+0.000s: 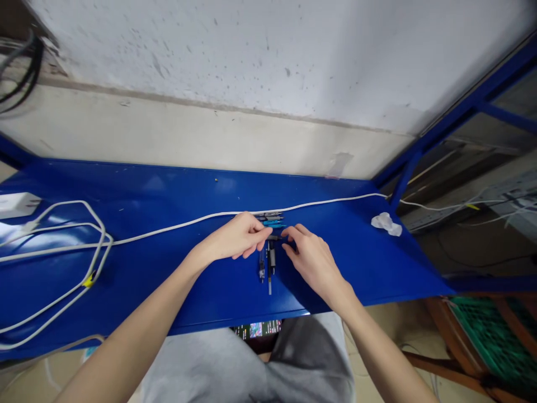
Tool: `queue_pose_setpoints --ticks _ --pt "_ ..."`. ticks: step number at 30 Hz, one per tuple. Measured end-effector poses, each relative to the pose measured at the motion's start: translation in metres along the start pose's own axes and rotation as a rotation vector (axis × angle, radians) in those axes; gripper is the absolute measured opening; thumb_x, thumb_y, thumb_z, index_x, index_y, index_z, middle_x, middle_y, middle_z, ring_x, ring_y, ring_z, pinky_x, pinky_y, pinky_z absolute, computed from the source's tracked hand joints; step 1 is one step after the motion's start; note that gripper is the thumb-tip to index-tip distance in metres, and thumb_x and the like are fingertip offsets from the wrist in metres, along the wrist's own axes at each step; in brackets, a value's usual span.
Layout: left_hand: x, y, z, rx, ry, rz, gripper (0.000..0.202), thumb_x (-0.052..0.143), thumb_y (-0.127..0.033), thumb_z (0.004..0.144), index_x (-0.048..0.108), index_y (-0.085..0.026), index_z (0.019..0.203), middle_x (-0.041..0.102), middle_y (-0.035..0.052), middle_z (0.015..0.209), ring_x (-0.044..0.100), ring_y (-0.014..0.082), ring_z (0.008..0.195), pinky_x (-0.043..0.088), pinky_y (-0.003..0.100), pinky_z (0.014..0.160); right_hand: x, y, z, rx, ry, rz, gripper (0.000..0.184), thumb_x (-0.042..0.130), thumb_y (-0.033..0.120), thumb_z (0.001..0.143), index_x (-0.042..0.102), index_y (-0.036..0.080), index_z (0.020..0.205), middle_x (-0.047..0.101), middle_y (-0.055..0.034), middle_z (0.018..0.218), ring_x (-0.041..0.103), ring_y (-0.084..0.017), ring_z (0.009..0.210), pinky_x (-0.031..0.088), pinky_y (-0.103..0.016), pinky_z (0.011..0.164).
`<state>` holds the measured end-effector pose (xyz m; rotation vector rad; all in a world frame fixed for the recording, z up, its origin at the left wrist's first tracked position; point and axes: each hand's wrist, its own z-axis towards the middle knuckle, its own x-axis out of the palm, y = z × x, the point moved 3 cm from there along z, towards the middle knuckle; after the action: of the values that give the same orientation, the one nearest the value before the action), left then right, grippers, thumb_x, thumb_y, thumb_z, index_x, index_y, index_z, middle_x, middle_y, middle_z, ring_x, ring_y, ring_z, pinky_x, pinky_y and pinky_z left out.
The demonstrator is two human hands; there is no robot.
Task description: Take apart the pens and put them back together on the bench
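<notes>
My left hand [247, 236] is closed in a pinch above a small group of pens; what its fingertips hold, if anything, I cannot make out. To its right, my right hand [311, 254] has its thumb and forefinger apart, with nothing visible between them. Blue pens [274, 224] and dark grey pens [274, 216] lie side by side just beyond the fingertips. A dark pen part [273, 238] shows between the two hands. Nearer me lie a clear pen part [262, 266], a black and grey barrel [272, 258] and a thin ink refill [269, 284].
A white cable [176, 226] crosses the blue table [210, 302] behind the pens and loops at the left, near a white adapter [19, 205]. Crumpled white tissue [386, 224] lies at the right. Behind is a wall; a lit phone [257, 329] shows below the table edge.
</notes>
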<state>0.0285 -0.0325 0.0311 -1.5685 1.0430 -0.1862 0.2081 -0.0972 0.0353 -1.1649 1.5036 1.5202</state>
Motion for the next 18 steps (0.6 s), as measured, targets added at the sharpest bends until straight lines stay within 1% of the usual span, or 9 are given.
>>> queue_pose_setpoints --ticks 2,4,6,9,11,13,15,16,18 --pt "-0.006 -0.006 -0.002 0.115 -0.135 -0.096 0.049 0.051 -0.049 0.1 0.061 -0.016 0.065 0.055 -0.0026 0.044 0.043 0.0056 0.033 0.032 0.017 0.039 0.002 -0.002 0.007 -0.046 -0.014 -0.034 0.019 0.059 0.017 0.1 0.068 0.024 0.115 0.069 -0.0063 0.113 0.07 -0.021 0.087 0.04 -0.031 0.068" --pt "-0.011 -0.007 -0.002 0.183 -0.305 -0.147 0.05 0.051 -0.046 0.101 0.061 -0.016 0.063 0.054 -0.0029 0.044 0.041 0.0045 0.035 0.033 0.017 0.043 0.006 -0.004 0.014 -0.09 -0.019 -0.033 0.018 0.061 0.017 0.099 0.069 0.024 0.114 0.069 -0.0057 0.113 0.07 -0.021 0.089 0.041 -0.031 0.069" --pt "-0.015 -0.004 -0.001 0.206 -0.441 -0.181 0.05 0.05 -0.044 0.103 0.061 -0.016 0.063 0.052 -0.0032 0.043 0.04 0.0045 0.036 0.035 0.018 0.046 0.011 -0.006 0.019 -0.116 -0.022 -0.021 0.015 0.064 0.019 0.099 0.07 0.024 0.111 0.068 -0.005 0.112 0.07 -0.021 0.091 0.042 -0.03 0.07" --pt "-0.019 0.004 0.002 0.232 -0.573 -0.188 0.048 0.049 -0.042 0.104 0.06 -0.017 0.065 0.051 -0.0034 0.046 0.044 0.0068 0.042 0.038 0.021 0.051 0.012 -0.007 0.024 -0.159 -0.033 0.007 0.01 0.063 0.018 0.099 0.07 0.023 0.105 0.067 -0.0041 0.111 0.068 -0.02 0.094 0.042 -0.029 0.073" --pt "-0.022 0.006 0.002 0.298 -0.689 -0.054 0.041 0.049 -0.039 0.104 0.063 -0.017 0.073 0.06 -0.0009 0.059 0.053 0.0097 0.055 0.042 0.023 0.059 0.007 -0.007 0.025 -0.186 -0.059 0.022 0.01 0.06 0.016 0.1 0.069 0.022 0.102 0.067 -0.0045 0.11 0.068 -0.02 0.095 0.042 -0.029 0.074" --pt "-0.023 0.004 0.0 0.422 -0.771 0.203 0.031 0.05 -0.035 0.105 0.068 -0.017 0.087 0.07 0.0029 0.081 0.062 0.014 0.076 0.046 0.027 0.074 -0.004 -0.007 0.026 -0.2 -0.122 0.041 0.011 0.059 0.015 0.101 0.068 0.021 0.101 0.067 -0.0048 0.108 0.066 -0.02 0.093 0.041 -0.03 0.073" --pt "-0.02 0.001 0.0 0.558 -0.762 0.445 0.025 0.049 -0.032 0.106 0.07 -0.018 0.102 0.073 0.0058 0.102 0.063 0.0181 0.096 0.045 0.032 0.088 -0.019 -0.005 0.03 -0.217 -0.223 0.081 0.012 0.057 0.017 0.101 0.068 0.022 0.101 0.067 -0.0046 0.104 0.064 -0.019 0.088 0.039 -0.03 0.073" --pt "-0.018 0.001 0.0 0.614 -0.74 0.522 0.024 0.049 -0.032 0.107 0.069 -0.018 0.108 0.073 0.0068 0.109 0.063 0.0196 0.101 0.044 0.034 0.091 -0.026 -0.004 0.034 -0.235 -0.275 0.111 0.011 0.056 0.019 0.102 0.067 0.022 0.1 0.067 -0.0045 0.101 0.062 -0.019 0.085 0.039 -0.03 0.072" --pt "-0.015 0.003 0.001 0.673 -0.727 0.616 0.026 0.05 -0.035 0.108 0.067 -0.017 0.117 0.072 0.0086 0.115 0.062 0.0212 0.104 0.043 0.035 0.091 -0.036 -0.001 0.046 -0.288 -0.364 0.192 0.016 0.053 0.025 0.105 0.065 0.021 0.095 0.065 -0.0046 0.095 0.06 -0.018 0.082 0.038 -0.031 0.071"
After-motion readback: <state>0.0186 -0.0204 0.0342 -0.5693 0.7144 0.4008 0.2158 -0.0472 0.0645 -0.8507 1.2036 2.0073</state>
